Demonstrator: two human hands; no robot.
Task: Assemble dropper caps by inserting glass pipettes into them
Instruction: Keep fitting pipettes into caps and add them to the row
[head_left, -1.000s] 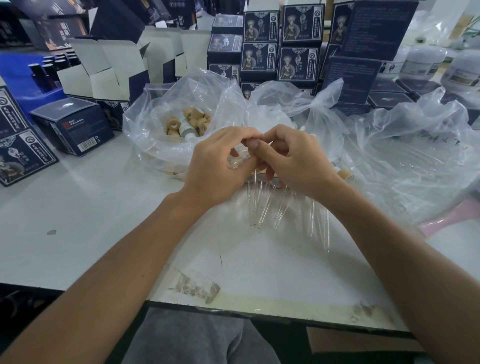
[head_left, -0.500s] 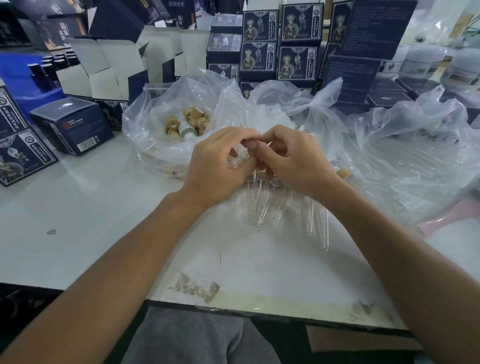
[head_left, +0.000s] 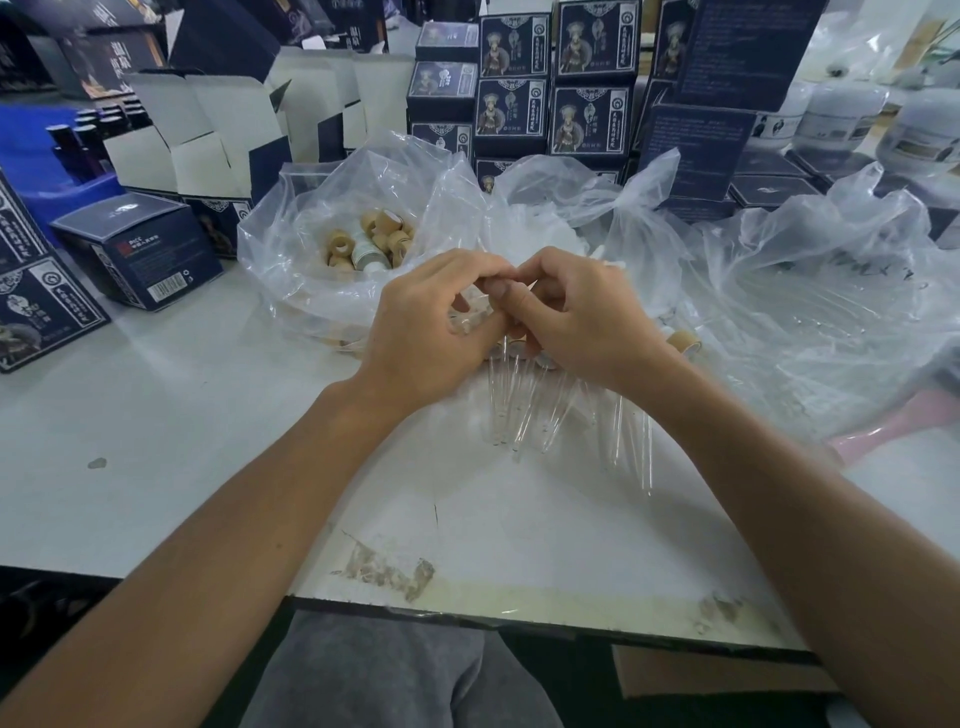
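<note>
Your left hand (head_left: 431, 332) and right hand (head_left: 576, 317) meet fingertip to fingertip over the middle of the white table (head_left: 156, 426), both grips pinched on a small clear glass pipette (head_left: 464, 323). Finished tan-capped droppers (head_left: 524, 400) lie just beneath, toward the near edge.

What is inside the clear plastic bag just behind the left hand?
The clear plastic bag holds a small pile of tan dropper caps and one whitish piece among them. The left hand covers the bag's near edge, so anything there is unseen.
</note>
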